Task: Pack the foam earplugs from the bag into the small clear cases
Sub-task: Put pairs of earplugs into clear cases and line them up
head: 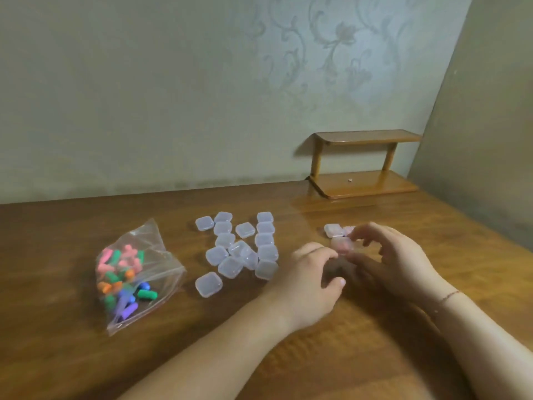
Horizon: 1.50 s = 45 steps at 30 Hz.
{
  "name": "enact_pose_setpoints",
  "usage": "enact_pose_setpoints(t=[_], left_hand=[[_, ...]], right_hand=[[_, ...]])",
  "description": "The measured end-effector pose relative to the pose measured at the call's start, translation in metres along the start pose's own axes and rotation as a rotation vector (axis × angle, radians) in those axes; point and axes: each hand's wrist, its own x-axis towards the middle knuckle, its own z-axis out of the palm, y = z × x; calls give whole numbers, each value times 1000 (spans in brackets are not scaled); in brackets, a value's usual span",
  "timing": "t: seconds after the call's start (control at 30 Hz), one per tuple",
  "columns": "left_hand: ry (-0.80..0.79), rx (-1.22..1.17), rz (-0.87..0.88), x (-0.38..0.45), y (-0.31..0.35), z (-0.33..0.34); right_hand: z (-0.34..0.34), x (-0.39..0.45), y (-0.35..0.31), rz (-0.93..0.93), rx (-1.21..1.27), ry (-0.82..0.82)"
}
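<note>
- Small clear square plastic case with pink foam earplugs inside (342,245): right of frame centre, held just off the wooden table (288,356), pinched between both hands.
- Left hand (310,280): just below and left of that case; fingertips curled in on its near-left edge, thumb tucked low and apart from it.
- Right hand (395,255): right of the case, fingers bent and fanned over its far-right side; exact contact blurred, cannot tell whether lid fully closed.
- Two filled clear cases (334,230): resting just above the held one, near the right fingertips; likely drop spot, so right hand nearer.
- Cluster of empty clear square cases (245,249): centre of frame, left of the left hand.
- Clear zip plastic bag of multicoloured foam earplugs (129,272): far left, well apart from both hands; left hand nearer.
</note>
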Motion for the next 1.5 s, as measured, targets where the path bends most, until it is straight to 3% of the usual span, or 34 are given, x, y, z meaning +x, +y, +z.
enact_pose_setpoints(t=[0.2,0.43,0.6,0.7,0.87,0.93,1.03,1.2,1.4,1.5], left_hand=[[-151,217,91,48,26,48],[-244,371,60,62,28,68],[-245,430,129,36,22,48],[-198,496,159,4,4,19],[56,662,137,-57,-45,-39],[153,763,112,-79,-62,-57],[199,867,-3,-102,-77,-75],[272,847,-60,-104,-91,-82],[413,788,28,-102,-94,-86],[429,581,31,-109,-95,-90]], right_hand=[[3,12,60,373,-89,89],[11,19,62,444,-131,115],[11,17,63,422,-180,173],[12,15,60,396,-238,136],[7,12,47,416,-222,104],[6,9,29,345,-216,185],[10,6,-27,46,-220,240],[37,10,-137,-335,-251,-139],[80,21,-169,-422,-275,-151],[84,16,-161,-454,-172,-226]])
